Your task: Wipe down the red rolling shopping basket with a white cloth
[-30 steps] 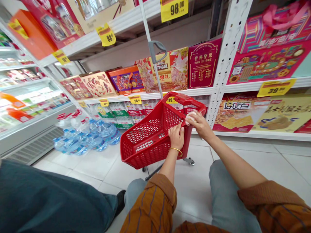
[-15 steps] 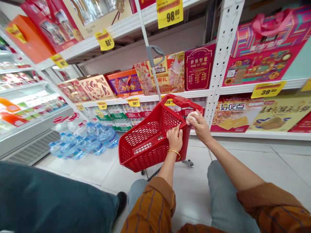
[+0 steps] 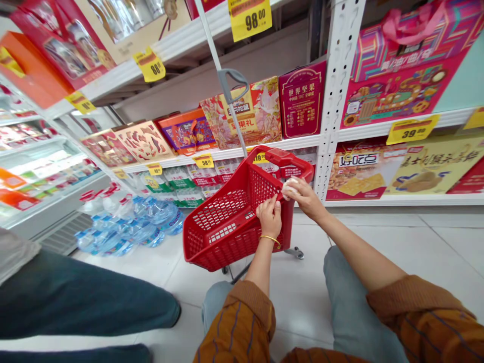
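While your left hand (image 3: 269,217) pinches the red basket (image 3: 234,222) rim, your right hand (image 3: 304,196) presses what looks like a white cloth (image 3: 289,185) there; push harder and the tilted, wheeled basket could roll away.

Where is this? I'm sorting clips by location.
Most likely a supermarket aisle: yellow price tags on white shelves of gift boxes, and a red shopping basket that the left hand and right hand touch.
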Available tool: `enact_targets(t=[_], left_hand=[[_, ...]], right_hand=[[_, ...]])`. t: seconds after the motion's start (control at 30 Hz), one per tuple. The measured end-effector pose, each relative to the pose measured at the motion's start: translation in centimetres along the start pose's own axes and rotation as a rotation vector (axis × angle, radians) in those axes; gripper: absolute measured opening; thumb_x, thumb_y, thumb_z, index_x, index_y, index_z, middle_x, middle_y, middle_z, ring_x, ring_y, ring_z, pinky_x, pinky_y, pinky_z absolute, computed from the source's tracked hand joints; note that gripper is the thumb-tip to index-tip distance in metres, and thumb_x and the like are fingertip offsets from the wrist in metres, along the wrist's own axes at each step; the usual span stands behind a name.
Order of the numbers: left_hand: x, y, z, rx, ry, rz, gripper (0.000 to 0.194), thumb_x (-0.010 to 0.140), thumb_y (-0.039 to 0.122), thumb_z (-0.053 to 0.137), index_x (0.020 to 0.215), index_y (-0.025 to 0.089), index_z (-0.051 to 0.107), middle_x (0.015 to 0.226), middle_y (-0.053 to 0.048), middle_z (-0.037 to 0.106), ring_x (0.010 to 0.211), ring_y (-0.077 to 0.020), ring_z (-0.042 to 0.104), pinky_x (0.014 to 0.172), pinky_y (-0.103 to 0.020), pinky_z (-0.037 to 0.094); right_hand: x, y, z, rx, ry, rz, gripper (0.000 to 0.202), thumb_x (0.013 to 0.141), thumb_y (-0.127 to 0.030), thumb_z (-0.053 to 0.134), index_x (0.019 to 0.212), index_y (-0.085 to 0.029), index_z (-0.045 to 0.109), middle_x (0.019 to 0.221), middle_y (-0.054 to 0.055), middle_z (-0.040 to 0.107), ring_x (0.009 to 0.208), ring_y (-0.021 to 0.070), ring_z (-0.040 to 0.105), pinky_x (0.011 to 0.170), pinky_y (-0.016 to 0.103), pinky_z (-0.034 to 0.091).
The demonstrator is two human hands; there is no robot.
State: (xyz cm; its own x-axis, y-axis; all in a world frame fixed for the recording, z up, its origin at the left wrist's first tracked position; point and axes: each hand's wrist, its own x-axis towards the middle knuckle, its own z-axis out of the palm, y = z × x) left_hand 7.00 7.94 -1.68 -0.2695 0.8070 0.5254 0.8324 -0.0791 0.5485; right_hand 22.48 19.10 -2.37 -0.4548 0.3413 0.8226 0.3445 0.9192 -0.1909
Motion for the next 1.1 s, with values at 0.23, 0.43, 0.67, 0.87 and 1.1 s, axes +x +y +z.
enact_targets(t=[0.23, 0.43, 0.67, 0.87, 1.1], left_hand=[[0.2, -0.3, -0.3, -0.031, 0.023, 0.018, 0.034, 0.100, 0.033, 0.039, 0.123, 0.024, 0.062, 0.113, -0.004, 0.069, 0.101, -0.0167, 0.058, 0.094, -0.032, 0.038], [0.5, -0.4, -0.8, -0.016, -0.014, -0.006, 0.034, 0.100, 0.033, 0.039, 0.123, 0.026, 0.062, 0.111, -0.003, 0.069, 0.100, -0.0164, 0.058, 0.094, -0.033, 0.037], [0.2, -0.4, -1.1, 0.008, -0.018, -0.007, 0.035, 0.100, 0.036, 0.037, 0.122, 0.027, 0.063, 0.112, -0.003, 0.069, 0.101, -0.0168, 0.058, 0.093, -0.033, 0.037], [-0.3, -0.6, -1.4, 0.059, -0.010, -0.008, 0.034, 0.099, 0.040, 0.039, 0.124, 0.031, 0.061, 0.108, -0.001, 0.069, 0.099, -0.0170, 0.057, 0.093, -0.033, 0.035], [-0.4, -1.0, -1.4, 0.032, 0.002, 0.000, 0.032, 0.097, 0.042, 0.047, 0.121, 0.030, 0.063, 0.104, -0.001, 0.069, 0.098, -0.0162, 0.057, 0.095, -0.033, 0.035]], right_hand=[[0.5, 0.9, -1.3, 0.003, 0.056, -0.055, 0.031, 0.098, -0.027, 0.042, 0.116, -0.027, 0.068, 0.132, 0.005, 0.058, 0.136, 0.0246, 0.040, 0.114, 0.049, 0.035], [1.1, 0.8, -2.5, -0.001, 0.088, 0.031, 0.030, 0.097, -0.029, 0.044, 0.113, -0.028, 0.069, 0.127, 0.005, 0.061, 0.133, 0.0260, 0.043, 0.113, 0.052, 0.036], [0.2, -1.3, -1.3, -0.035, 0.253, 0.053, 0.031, 0.095, -0.023, 0.046, 0.115, -0.031, 0.068, 0.129, 0.005, 0.059, 0.135, 0.0282, 0.041, 0.113, 0.052, 0.036], [-1.1, -3.2, -0.4, -0.103, 0.041, -0.019, 0.037, 0.096, -0.021, 0.047, 0.128, -0.036, 0.059, 0.130, 0.002, 0.060, 0.136, 0.0253, 0.041, 0.116, 0.051, 0.033], [-1.0, -2.4, -1.4, -0.124, 0.001, -0.114, 0.040, 0.096, -0.019, 0.048, 0.129, -0.039, 0.057, 0.131, 0.001, 0.060, 0.135, 0.0233, 0.043, 0.114, 0.053, 0.035]])
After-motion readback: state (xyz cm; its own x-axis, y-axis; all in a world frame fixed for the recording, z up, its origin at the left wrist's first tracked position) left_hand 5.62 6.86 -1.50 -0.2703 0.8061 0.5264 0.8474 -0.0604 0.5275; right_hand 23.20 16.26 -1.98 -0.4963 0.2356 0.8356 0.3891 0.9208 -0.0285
